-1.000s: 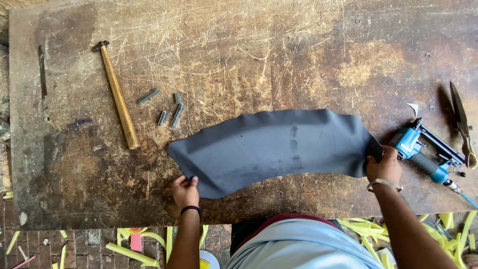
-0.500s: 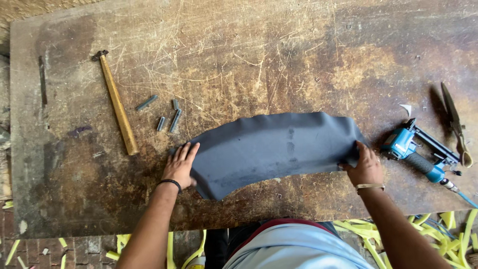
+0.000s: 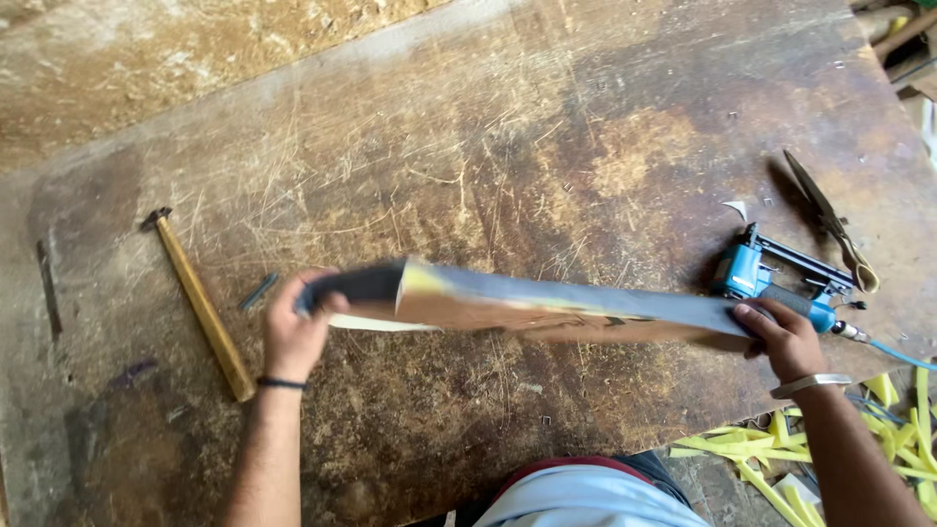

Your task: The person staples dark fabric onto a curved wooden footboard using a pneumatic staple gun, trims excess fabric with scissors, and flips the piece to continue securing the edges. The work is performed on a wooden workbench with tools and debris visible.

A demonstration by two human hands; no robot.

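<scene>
A long grey upholstered panel (image 3: 547,303) is held edge-up above the scarred wooden workbench (image 3: 547,127), its long axis running left to right between the two hands. Its left end is gripped by the left hand (image 3: 293,327), its right end by the right hand (image 3: 786,337). A wooden-handled hammer (image 3: 200,303) lies just beyond the left hand, a blue pneumatic stapler (image 3: 781,273) just behind the right, and shears (image 3: 825,220) farther back.

Both bare forearms reach forward over the workbench (image 3: 586,117), spread wide apart. The left hand (image 3: 293,327), a dark band on its wrist, curls shut with knuckles up toward the bench's left side. The right hand (image 3: 786,337), a pale bangle on its wrist, closes thumb-over-fingers near the bench's right front edge.
</scene>
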